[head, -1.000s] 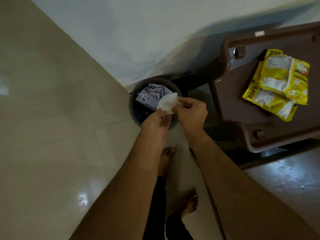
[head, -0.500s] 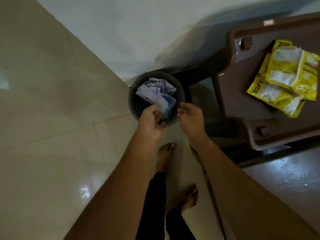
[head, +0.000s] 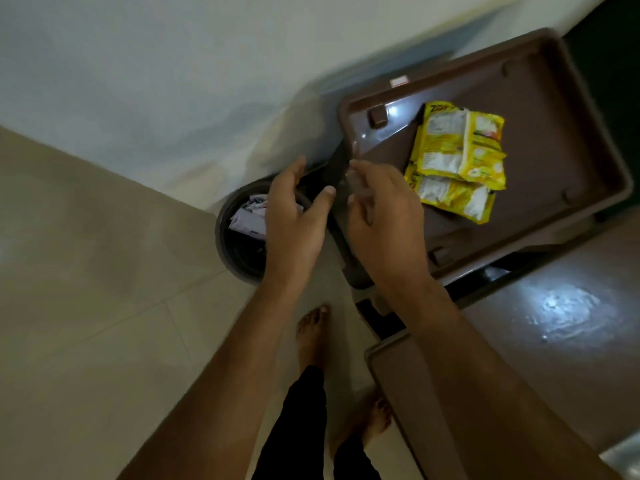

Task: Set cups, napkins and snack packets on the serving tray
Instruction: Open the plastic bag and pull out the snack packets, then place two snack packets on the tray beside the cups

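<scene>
I am looking down past my arms at a pale tiled floor and a white wall. My left hand [head: 294,220] is hanging over the bin [head: 239,233], fingers spread and loosely curved, holding nothing that I can see. My right hand [head: 384,216] is hovering just beside it, over the near left edge of the tray [head: 540,109], also spread and empty as far as I can tell (the fingertips are blurred, so I am not sure of anything small between them). The two hands are close together but not touching.

The bin is standing on the floor against the wall, dark and round, with crumpled white and bluish wrappers [head: 251,216] lying inside it, partly hidden by my left hand. The tray is brown with a raised rim, sitting to the right of the bin. Two yellow packets [head: 457,157] are lying on it, overlapping, the upper one resting across the lower one, well right of my right hand. I am seeing no cups or napkins on it.

My bare feet [head: 313,334] are standing on the tiles below, one ahead of the other, with dark trouser legs above them.
</scene>
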Tool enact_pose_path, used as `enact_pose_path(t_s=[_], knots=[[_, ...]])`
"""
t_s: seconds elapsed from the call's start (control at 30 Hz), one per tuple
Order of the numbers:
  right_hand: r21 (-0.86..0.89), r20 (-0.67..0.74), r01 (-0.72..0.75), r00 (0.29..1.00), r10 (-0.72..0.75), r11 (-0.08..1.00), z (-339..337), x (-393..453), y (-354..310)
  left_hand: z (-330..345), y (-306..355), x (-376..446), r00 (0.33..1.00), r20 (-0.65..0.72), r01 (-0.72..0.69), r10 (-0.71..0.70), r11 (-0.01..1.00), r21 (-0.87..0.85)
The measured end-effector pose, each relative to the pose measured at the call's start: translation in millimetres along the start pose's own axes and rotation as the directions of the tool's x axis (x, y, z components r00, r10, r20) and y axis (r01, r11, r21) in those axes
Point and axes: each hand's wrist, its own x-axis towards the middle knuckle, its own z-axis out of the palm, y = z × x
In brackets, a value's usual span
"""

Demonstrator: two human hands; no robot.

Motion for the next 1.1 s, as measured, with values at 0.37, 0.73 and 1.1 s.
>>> enact_pose_path(t_s=[0.37, 0.73, 1.1], knots=[[-0.236, -0.285, -0.281, 0.935, 0.211, 0.930, -92, 22, 88, 96, 56, 3, 0.855, 0.313, -0.507, 0.413, 0.795, 0.334], [0.475, -0.079, -0.688, 0.587, 0.805, 0.549, -104, 68, 113, 140, 48, 38, 0.835, 0.496, -0.508, 0.237, 0.676, 0.533], [0.746, -0.141, -0.353, 0.744, 0.653, 0.564, -116, 76, 104, 161, 78, 45, 0.865, 0.279, -0.484, 0.418, 0.841, 0.240]])
